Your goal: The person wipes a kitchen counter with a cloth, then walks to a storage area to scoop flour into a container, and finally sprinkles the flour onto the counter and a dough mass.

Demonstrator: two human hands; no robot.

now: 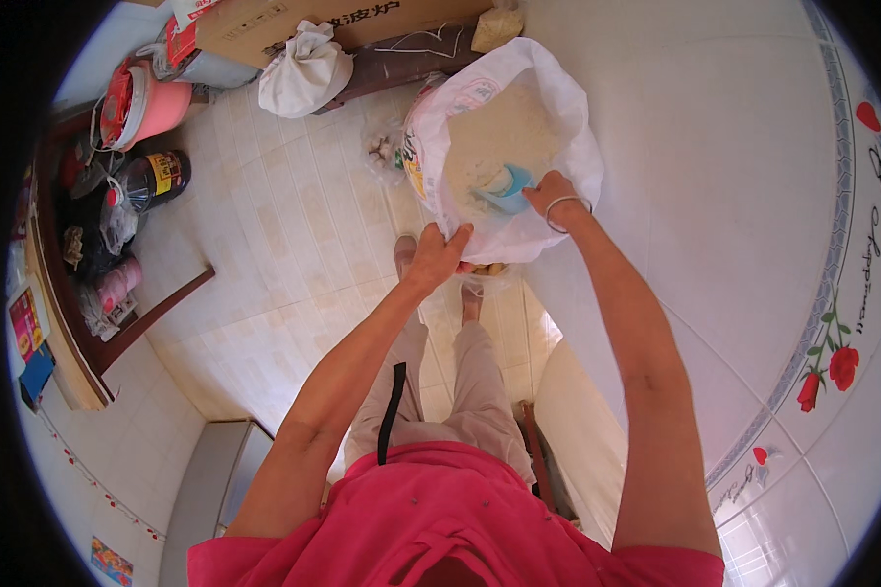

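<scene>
A large white woven sack (576, 139), its mouth wide, holds pale flour or a similar powder (506, 121). Thumb and fingers of my left hand (440, 253) pinch the sack's near rim at its left. My right hand (558, 202), with a bangle on the wrist, grips a light blue plastic scoop (512, 192) inside the sack. The scoop's front rests in the powder and some powder lies in it. The handle is hidden by my fingers. Below the sack's near edge, a clear plastic bag with brownish round things (490, 269) partly shows.
A tied white cloth bag (305, 73) and a cardboard box (352, 29) stand beyond, at the left. A pink bucket (158, 103), a dark bottle (163, 176) and a wooden shelf (66, 330) are at far left. A small plastic bag (382, 150) lies left of the sack. A tiled wall (705, 183) rises at right.
</scene>
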